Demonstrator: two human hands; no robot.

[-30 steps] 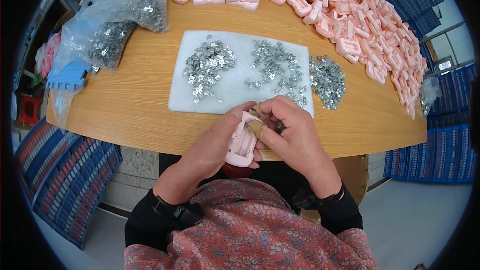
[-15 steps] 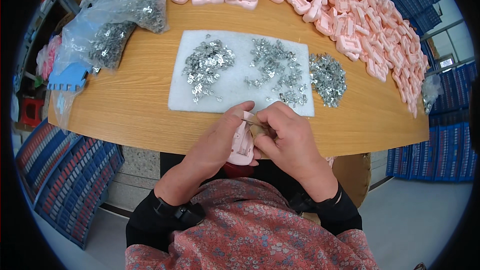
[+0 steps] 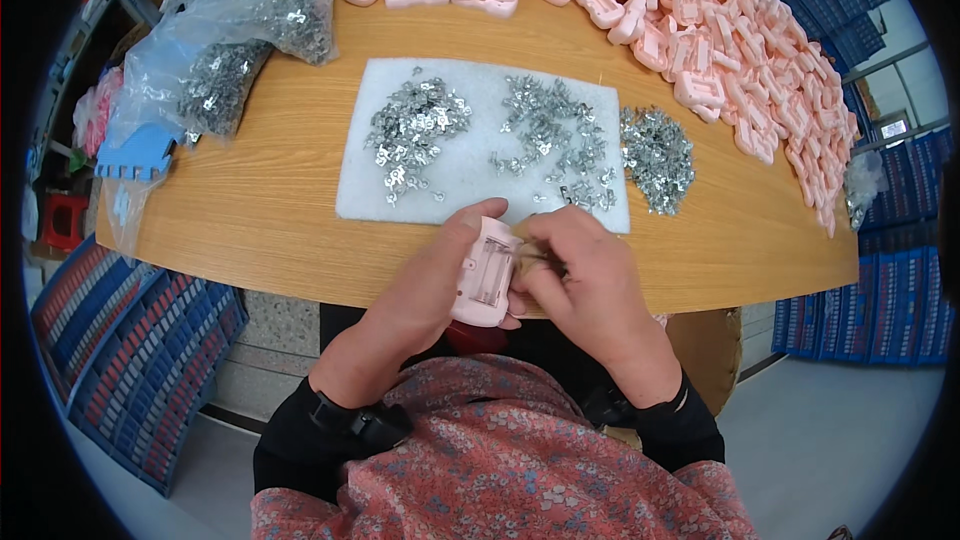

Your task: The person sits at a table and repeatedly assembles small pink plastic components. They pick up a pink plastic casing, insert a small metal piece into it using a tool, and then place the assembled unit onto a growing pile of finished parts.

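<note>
My left hand [image 3: 425, 275] is closed round a pink plastic shell [image 3: 470, 295], held near the table's front edge. The shell has a rounded outline and a rectangular recess facing up, with thin metal-looking lines along it. Beside the shell's right edge, my right hand [image 3: 600, 285] is pinched, its fingertips close to the upper end of the recess. Something small and dark shows between those fingers, but its kind is hidden. Just beyond both hands lies a white foam mat [image 3: 480, 190] bearing two loose piles of small metal contact pieces [image 3: 418, 130].
Another heap of metal pieces [image 3: 657, 162] lies right of the mat. Many pink shells [image 3: 700, 90] cover the far and right side of the wooden table [image 3: 280, 170]. Clear bags of metal parts [image 3: 290, 10] and a blue foam piece [image 3: 135, 153] occupy the left.
My right hand has drawn slightly right, off the recess, uncovering more of it. The shell has tilted a little in my left hand, which still holds it.
</note>
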